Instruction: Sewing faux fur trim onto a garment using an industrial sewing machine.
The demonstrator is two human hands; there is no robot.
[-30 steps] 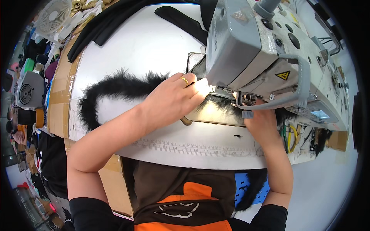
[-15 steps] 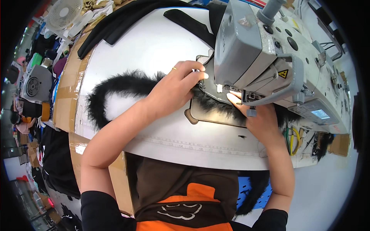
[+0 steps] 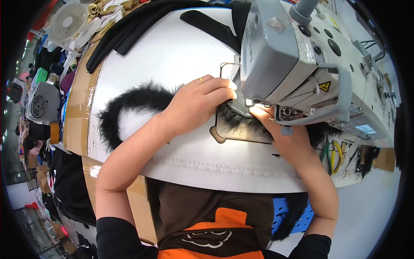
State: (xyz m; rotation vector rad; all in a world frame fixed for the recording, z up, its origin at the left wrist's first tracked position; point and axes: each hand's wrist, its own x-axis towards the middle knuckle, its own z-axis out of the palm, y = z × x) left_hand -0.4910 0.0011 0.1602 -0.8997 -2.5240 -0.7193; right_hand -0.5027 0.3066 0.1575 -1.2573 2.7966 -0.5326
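My left hand (image 3: 202,97) has its fingers curled on a dark grey piece of material (image 3: 237,103) edged with black feathery trim (image 3: 235,123), left of the presser foot (image 3: 258,102) of a grey sewing machine (image 3: 271,52). My right hand (image 3: 286,138) is under the machine's front guard, its lit fingertips at that piece just below the foot; what lies between them is too small to make out. The trim loops across the white table (image 3: 142,64) to the left and also shows right of my right hand.
Black fabric pieces (image 3: 207,26) lie along the table's far edge. Yellow and green-handled tools (image 3: 332,157) sit at the right. Cardboard (image 3: 77,121) borders the left side, with a fan (image 3: 69,23) and clutter beyond. A blue perforated panel (image 3: 278,216) shows below the table.
My left hand moved up from the presser foot, then slightly down and right. My right fingertips came leftward into view beside the foot. The whole view has shifted a little.
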